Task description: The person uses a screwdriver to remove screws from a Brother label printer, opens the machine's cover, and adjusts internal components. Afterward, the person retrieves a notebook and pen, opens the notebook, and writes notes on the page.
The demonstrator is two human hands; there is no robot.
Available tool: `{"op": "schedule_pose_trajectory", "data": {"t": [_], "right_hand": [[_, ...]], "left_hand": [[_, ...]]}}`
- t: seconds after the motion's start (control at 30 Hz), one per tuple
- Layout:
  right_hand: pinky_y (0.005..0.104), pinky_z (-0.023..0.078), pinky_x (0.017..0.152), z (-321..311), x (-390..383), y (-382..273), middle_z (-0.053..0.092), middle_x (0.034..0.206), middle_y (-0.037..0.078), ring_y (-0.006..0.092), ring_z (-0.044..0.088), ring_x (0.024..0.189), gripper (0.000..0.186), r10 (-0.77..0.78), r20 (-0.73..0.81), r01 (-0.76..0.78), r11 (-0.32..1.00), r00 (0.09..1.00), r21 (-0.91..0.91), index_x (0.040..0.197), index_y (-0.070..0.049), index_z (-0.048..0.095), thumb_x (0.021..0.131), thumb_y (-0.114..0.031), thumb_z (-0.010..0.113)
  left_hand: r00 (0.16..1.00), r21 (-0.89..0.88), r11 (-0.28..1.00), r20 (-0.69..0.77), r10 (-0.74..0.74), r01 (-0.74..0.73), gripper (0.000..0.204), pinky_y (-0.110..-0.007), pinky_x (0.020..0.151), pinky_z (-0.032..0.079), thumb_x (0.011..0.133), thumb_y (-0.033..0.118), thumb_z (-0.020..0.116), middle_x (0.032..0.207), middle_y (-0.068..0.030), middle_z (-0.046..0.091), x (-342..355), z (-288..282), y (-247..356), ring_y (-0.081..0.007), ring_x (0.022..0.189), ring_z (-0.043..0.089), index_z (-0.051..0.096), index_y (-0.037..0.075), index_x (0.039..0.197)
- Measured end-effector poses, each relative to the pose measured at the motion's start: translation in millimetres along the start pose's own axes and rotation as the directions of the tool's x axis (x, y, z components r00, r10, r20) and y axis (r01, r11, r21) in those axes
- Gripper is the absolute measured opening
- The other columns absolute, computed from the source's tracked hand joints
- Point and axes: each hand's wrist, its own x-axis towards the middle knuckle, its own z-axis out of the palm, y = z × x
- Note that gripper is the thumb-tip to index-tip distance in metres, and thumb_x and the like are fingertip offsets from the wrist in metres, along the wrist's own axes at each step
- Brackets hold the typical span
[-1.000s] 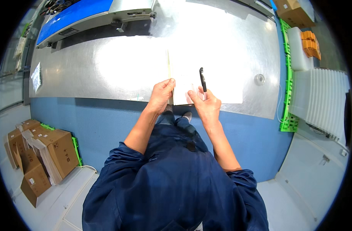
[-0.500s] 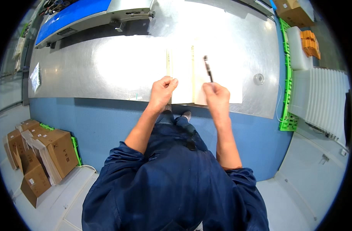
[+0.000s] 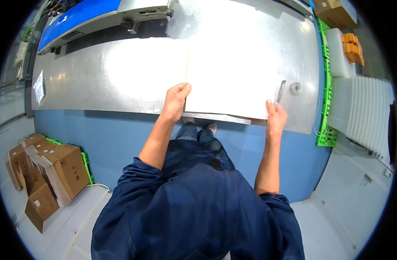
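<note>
A large pale rectangular sheet lies flat on the shiny metal worktable, reaching its near edge. The left hand grips the sheet's near left corner. The right hand pinches the near right corner. A dark slim tool lies just beside that corner, near a small metal ring.

One sheet (pale), one pen
</note>
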Motion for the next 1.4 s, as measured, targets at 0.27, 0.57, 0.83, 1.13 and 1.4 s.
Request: {"op": "schedule_pose_trajectory", "data": {"t": [0.27,0.57,0.83,1.13,1.4], "right_hand": [[0.0227,0.036,0.043,-8.5,11.0,3.7,0.061,0.072,0.003,0.0089,0.052,0.055,0.019,0.178,0.145,-0.212,0.939,0.973,0.271,0.087,0.000,0.063,0.086,-0.019,0.066],[0.0218,0.034,0.037,-9.9,9.0,-4.8,0.063,0.076,0.004,0.0103,0.052,0.049,0.017,0.308,0.439,-0.528,0.625,0.844,0.575,0.095,-0.001,0.063,0.084,-0.015,0.064],[0.0328,0.047,0.059,4.3,-8.3,-24.4,0.060,0.073,0.007,0.0191,0.057,0.062,0.015,-0.496,-0.207,0.356,0.804,0.843,-0.476,0.095,-0.001,0.065,0.084,-0.011,0.063],[0.0369,0.049,0.060,51.6,-46.6,-85.1,0.061,0.085,0.011,0.0283,0.061,0.070,0.025,-0.708,0.115,0.595,0.482,0.697,-0.643,0.101,-0.005,0.064,0.076,-0.004,0.068],[0.0263,0.044,0.049,46.7,-46.0,-84.9,0.058,0.081,0.001,0.0166,0.055,0.063,0.030,-0.933,0.277,0.753,-0.009,0.231,-0.658,0.101,-0.014,0.069,0.072,-0.017,0.073]], "left_hand": [[0.998,-0.064,0.997,0.036,-0.045,0.047,0.026,-0.023,0.066,0.045,0.100,0.021,0.045,0.081,-0.0024,0.059,3.1,0.5,2.6,-0.0067,0.072,0.053,0.058,0.002,0.089],[0.995,-0.028,0.995,0.043,-0.094,0.095,0.027,-0.022,0.074,0.047,0.100,0.021,0.046,0.091,-0.0054,0.063,4.8,-4.4,3.4,-0.0098,0.080,0.058,0.060,-0.001,0.099],[0.998,-0.070,0.996,0.010,-0.062,0.062,0.031,-0.024,0.072,0.047,0.099,0.025,0.047,0.089,-0.0055,0.064,3.5,-3.3,-1.3,-0.0102,0.078,0.058,0.060,-0.004,0.103],[0.998,-0.071,0.996,0.018,-0.062,0.063,0.030,-0.024,0.072,0.047,0.098,0.023,0.048,0.088,-0.0050,0.064,3.9,-3.0,0.1,-0.0101,0.078,0.058,0.061,-0.003,0.104],[0.998,-0.081,0.995,0.019,-0.060,0.062,0.030,-0.024,0.071,0.046,0.098,0.023,0.049,0.086,-0.0037,0.063,-0.1,1.5,4.4,-0.0093,0.076,0.056,0.062,-0.003,0.102]]}}
